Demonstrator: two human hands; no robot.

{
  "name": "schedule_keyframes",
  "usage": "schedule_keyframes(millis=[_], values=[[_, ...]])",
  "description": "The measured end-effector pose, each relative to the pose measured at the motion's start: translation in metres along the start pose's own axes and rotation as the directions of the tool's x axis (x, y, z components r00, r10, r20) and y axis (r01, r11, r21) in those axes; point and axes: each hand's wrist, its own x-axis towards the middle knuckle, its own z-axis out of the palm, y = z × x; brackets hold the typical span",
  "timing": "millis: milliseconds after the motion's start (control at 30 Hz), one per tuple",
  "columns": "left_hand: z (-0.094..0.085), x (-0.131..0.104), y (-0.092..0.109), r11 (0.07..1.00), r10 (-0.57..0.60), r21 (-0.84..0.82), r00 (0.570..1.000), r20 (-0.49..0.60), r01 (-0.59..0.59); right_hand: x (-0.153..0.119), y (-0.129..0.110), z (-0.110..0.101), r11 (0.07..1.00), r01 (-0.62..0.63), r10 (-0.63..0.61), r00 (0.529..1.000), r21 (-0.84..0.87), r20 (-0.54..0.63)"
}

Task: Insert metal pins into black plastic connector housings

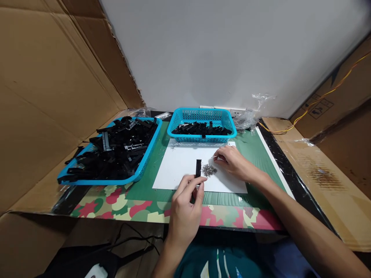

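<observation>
My left hand [188, 200] is closed round the lower end of a narrow black plastic strip [198, 168], which stands roughly upright above the white sheet [168, 173]. Just right of the strip lies a heap of small metal pins [209, 170]. Beyond that heap, my right hand [230, 160] pinches a tiny thin metal pin [214, 156] between thumb and forefinger. The exact shape of the pin is too small to make out. My left fingers cover the bottom of the strip.
On the left stands a blue basket [145, 166] piled with black plastic parts. A smaller blue basket [202, 139] with similar parts is behind the sheet. A few loose pins [174, 145] lie at the sheet's far left. Cardboard [321, 173] flanks the green mat [255, 154].
</observation>
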Motion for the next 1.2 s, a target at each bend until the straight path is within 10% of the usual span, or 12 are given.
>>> schedule_keyframes(millis=[167,433,1200], values=[[0.000,-0.001,0.001,1.000,-0.022,-0.016,1.000,-0.006,0.022,-0.004,-0.009,-0.009,0.975,-0.005,0.020,0.998,0.224,-0.064],[-0.003,0.001,0.006,0.991,-0.064,-0.115,0.998,-0.013,0.062,-0.014,-0.037,-0.008,0.706,-0.050,-0.096,0.982,0.707,0.165],[-0.010,0.003,-0.005,0.882,-0.227,-0.427,0.974,-0.014,0.199,-0.028,-0.058,0.006,0.754,0.263,-0.236,0.964,0.602,-0.126]])
